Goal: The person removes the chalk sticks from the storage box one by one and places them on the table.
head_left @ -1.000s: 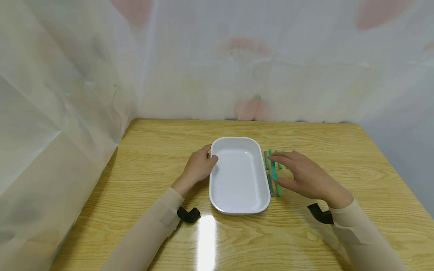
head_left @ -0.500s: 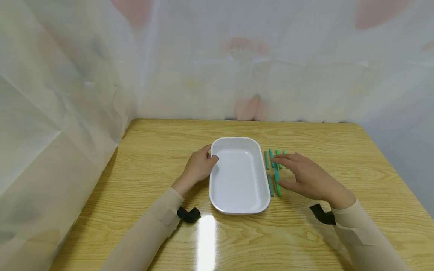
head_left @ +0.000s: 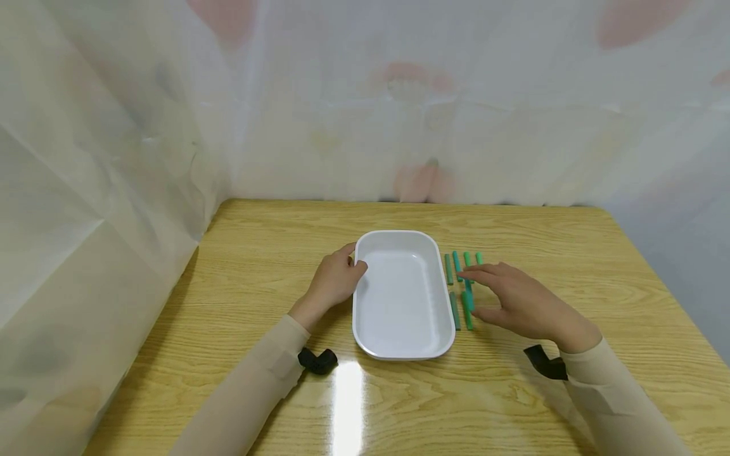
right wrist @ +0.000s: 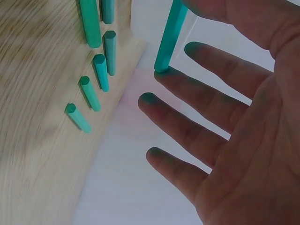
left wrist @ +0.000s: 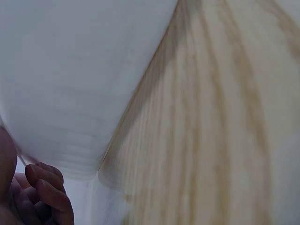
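Observation:
A white rectangular dish [head_left: 399, 304] with rounded corners sits on the table. My left hand [head_left: 331, 278] grips its left rim, thumb over the edge; in the left wrist view the fingers [left wrist: 49, 187] lie beside the dish's outer wall [left wrist: 84, 84]. My right hand [head_left: 516, 301] pinches a teal pastel stick [right wrist: 169, 40] by its ends, between the thumb and a finger, above the table right of the dish. Green colour stains its fingertips [right wrist: 149, 98]. Below lie several green pastel sticks, among them a dark green one [head_left: 454, 310] and a bright green one [head_left: 469, 320].
The pastel sticks lie in two short rows along the dish's right side, a teal one [right wrist: 101, 72] in the far row. The wood-grain table [head_left: 274, 234] is bordered by pale hanging sheets [head_left: 319, 126] behind and at the left. Both wrists bear black mounts [head_left: 317, 361].
My right hand has shifted slightly right and toward me with the teal pastel stick, away from the dish. The left hand and the dish have not moved.

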Tool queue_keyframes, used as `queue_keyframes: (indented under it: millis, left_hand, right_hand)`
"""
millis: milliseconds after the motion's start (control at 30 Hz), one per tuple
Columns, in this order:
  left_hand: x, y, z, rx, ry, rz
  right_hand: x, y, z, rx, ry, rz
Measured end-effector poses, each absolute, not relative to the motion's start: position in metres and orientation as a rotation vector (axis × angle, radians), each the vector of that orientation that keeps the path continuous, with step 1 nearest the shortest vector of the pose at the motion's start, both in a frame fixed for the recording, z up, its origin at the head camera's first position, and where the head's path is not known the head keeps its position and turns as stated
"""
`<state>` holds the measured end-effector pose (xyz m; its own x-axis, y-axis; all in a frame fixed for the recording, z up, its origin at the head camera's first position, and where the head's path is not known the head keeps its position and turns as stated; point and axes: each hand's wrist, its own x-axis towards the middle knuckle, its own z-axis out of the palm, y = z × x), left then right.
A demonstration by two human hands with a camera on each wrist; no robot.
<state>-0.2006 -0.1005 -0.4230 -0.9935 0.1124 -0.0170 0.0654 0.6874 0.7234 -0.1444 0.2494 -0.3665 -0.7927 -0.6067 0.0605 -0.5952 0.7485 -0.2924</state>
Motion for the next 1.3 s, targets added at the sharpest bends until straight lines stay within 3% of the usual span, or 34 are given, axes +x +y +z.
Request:
queue_keyframes:
  millis: [1300]
  left_hand:
    - [-0.200, -0.101, -0.421, 0.184, 2.826, 1.226]
  right_hand:
    - [-0.141, 0.260, -0.370, -0.869, 2.798, -0.444]
